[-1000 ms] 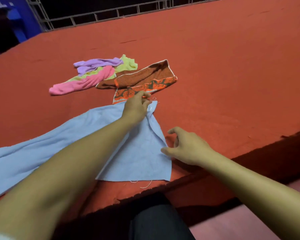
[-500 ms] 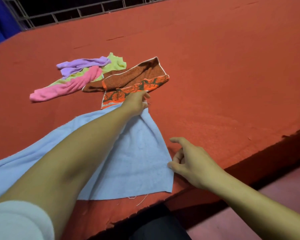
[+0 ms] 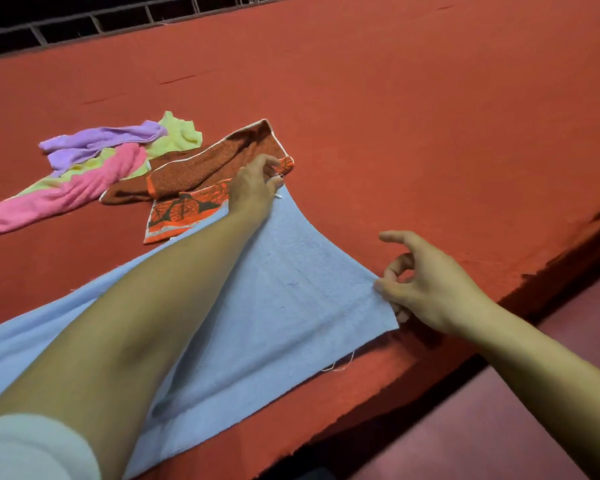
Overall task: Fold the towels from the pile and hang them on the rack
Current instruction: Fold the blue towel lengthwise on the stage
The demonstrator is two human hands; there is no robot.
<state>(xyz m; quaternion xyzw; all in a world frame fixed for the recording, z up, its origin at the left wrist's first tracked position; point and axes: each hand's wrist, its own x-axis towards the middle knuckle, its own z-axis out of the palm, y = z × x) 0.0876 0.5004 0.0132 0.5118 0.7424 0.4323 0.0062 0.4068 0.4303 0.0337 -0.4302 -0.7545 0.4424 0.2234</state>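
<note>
Now pinched corners, soft blue towel (image 3: pixel 274 306), taut.

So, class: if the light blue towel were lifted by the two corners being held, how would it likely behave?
The light blue towel would probably sag: its edge already curves between the left hand and right hand. It looks thin, so likely light. Loose threads suggest its hem may fray if tugged.

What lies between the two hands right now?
In the head view, only the blue towel's curved edge runs between left hand and right hand.
</note>
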